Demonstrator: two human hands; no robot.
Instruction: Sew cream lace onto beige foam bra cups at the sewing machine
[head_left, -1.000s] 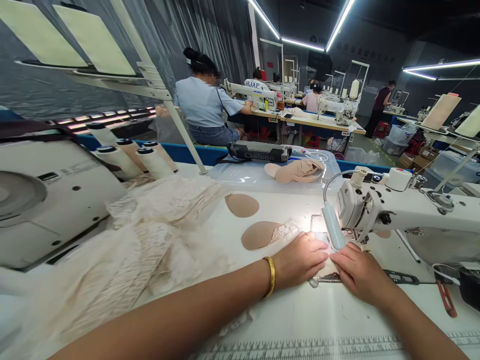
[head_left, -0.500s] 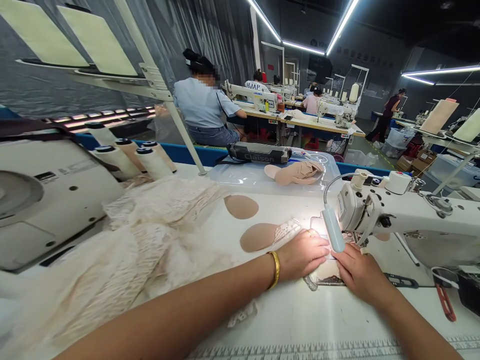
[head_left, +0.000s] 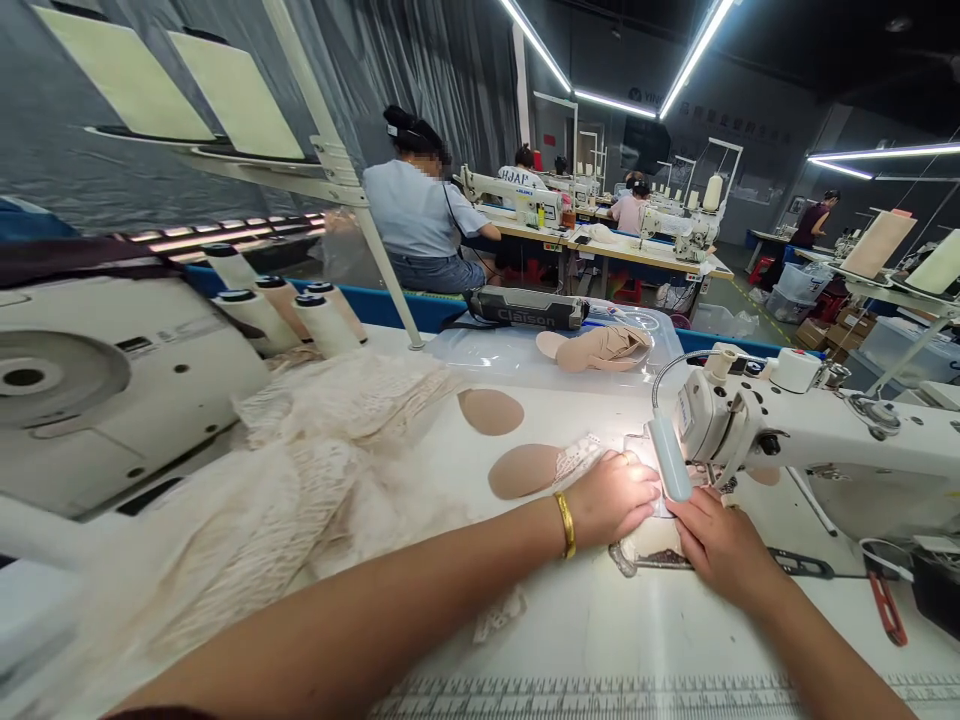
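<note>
My left hand (head_left: pixel 613 497), with a gold bangle at the wrist, lies flat with fingers pressed on a small piece of lace fabric (head_left: pixel 651 540) under the lamp of the white sewing machine (head_left: pixel 787 425). My right hand (head_left: pixel 718 545) rests beside it, fingers flat on the same piece near the needle. A beige bra cup with lace trim (head_left: pixel 529 468) lies just left of my left hand. Another beige cup (head_left: pixel 491 411) sits further back.
A heap of cream lace fabric (head_left: pixel 300 470) covers the table's left. Thread cones (head_left: pixel 277 305) stand behind it. A clear tray (head_left: pixel 517 350) holds more cups (head_left: pixel 600 348). Red-handled scissors (head_left: pixel 885 605) lie at right. Other people sew at tables behind.
Both hands have slid a little further toward the needle with the lace piece. The view has shifted slightly to the left.
</note>
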